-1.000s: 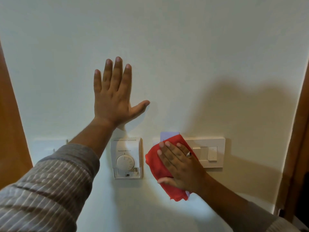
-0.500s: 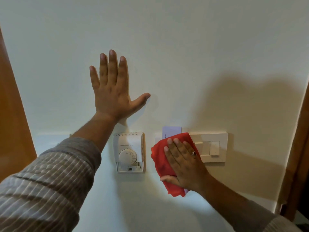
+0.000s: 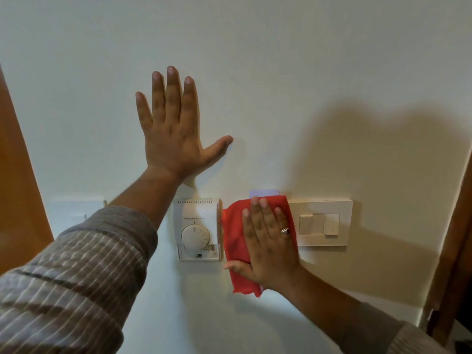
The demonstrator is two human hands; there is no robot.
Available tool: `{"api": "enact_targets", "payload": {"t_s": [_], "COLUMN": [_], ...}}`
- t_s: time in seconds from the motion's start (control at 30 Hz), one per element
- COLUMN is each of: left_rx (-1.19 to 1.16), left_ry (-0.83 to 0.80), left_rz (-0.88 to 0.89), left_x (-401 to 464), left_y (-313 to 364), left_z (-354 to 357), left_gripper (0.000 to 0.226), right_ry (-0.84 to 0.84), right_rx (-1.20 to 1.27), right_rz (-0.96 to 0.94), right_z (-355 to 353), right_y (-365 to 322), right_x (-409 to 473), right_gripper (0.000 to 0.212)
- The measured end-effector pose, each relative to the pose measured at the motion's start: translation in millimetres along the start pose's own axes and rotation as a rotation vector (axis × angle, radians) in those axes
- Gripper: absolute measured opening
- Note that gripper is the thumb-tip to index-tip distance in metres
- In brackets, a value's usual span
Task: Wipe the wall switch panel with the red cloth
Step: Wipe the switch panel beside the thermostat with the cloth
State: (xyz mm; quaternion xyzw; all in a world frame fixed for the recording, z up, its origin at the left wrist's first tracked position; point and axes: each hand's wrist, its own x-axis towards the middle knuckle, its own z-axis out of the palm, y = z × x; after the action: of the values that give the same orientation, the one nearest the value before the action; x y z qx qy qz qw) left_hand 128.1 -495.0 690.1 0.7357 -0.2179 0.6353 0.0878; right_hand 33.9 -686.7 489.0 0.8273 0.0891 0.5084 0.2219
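Right hand [image 3: 268, 241]: flat and spread, we press the red cloth [image 3: 236, 233] against the wall; since a second ago it has slid up, fingertips now at the panel's top edge.
Left hand [image 3: 171, 129]: open, holding nothing, palm braced on the wall, upper left of centre.
Wall switch panel [image 3: 323, 222]: centre right; left part under cloth, switches at right uncovered.
Thermostat [image 3: 196, 229]: just left of cloth.
Task status: we judge the right portion remains unwiped.

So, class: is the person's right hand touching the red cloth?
Touching. The head view shows the right hand flat on the red cloth, fingers overlapping it with no gap, pressing it against the switch panel.
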Motion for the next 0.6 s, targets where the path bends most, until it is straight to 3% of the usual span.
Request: {"api": "enact_targets", "payload": {"t_s": [0.1,0.17,0.23,0.3,0.4,0.53,0.6], "left_rx": [-0.010,-0.017,-0.011,-0.007,-0.006,-0.012,-0.012], "left_ry": [0.001,0.000,0.012,0.021,0.014,0.003,0.009], "left_rz": [0.001,0.015,0.014,0.010,0.008,0.006,0.003], "left_x": [-2.4,-3.2,-3.9,-2.3,-2.2,-3.0,-2.0], "left_y": [0.4,-1.3,-3.0,-2.5,-1.7,-1.5,-1.1], "left_z": [-0.8,0.5,2.1,2.6,2.8,0.4,-0.6], "left_gripper": [0.113,0.113,0.112,0.112,0.112,0.112,0.112], "right_ry": [-0.030,-0.012,0.057,0.130,0.104,0.051,0.060], "right_rx": [-0.048,0.005,0.080,0.071,0.008,0.022,0.054], "right_rz": [-0.397,-0.541,-0.515,-0.337,-0.103,-0.477,-0.508], "right_z": [-0.7,-4.2,-6.5,-5.3,-0.1,-4.7,-7.5], "right_y": [12.6,34.2,48.1,45.6,22.3,46.7,62.0], "right_x": [-0.5,4.2,6.5,2.4,-6.0,-6.1,-0.6], "right_gripper": [0.105,0.096,0.091,0.093,0.104,0.094,0.090]}}
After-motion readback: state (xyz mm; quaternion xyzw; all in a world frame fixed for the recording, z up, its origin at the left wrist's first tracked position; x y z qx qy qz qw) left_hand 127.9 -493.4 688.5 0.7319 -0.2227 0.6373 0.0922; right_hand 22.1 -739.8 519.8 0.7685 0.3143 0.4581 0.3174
